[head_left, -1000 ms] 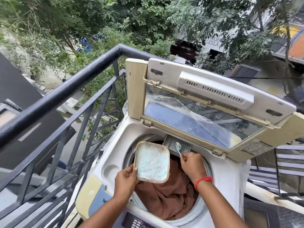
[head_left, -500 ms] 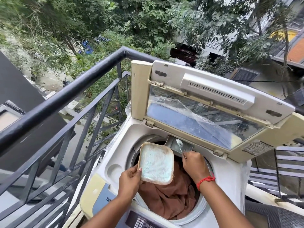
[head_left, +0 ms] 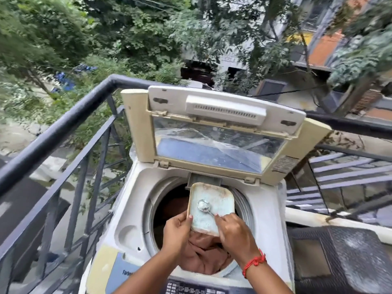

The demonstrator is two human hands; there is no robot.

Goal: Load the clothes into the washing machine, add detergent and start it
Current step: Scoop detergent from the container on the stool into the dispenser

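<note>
Beyond the black balcony railing [head_left: 63, 128], trees and buildings are filling the background while I am looking down on the top-loading washing machine [head_left: 129, 211], which is standing against that railing. Its lid [head_left: 214, 128] is standing propped open and upright, the clear window facing me. Inside the round drum, brown clothes [head_left: 203, 257] are lying in a heap, reaching the near rim. Over the drum's far half I am holding a shallow square tray [head_left: 214, 200] dusted with pale blue detergent powder, tilted toward me. My left hand [head_left: 176, 232] is gripping the tray's left edge, thumb on top and fingers curled beneath. My right hand [head_left: 235, 234], a red thread at its wrist, is pinching the handle of a small metal spoon [head_left: 203, 206], whose bowl is resting on the tray's surface.
</note>
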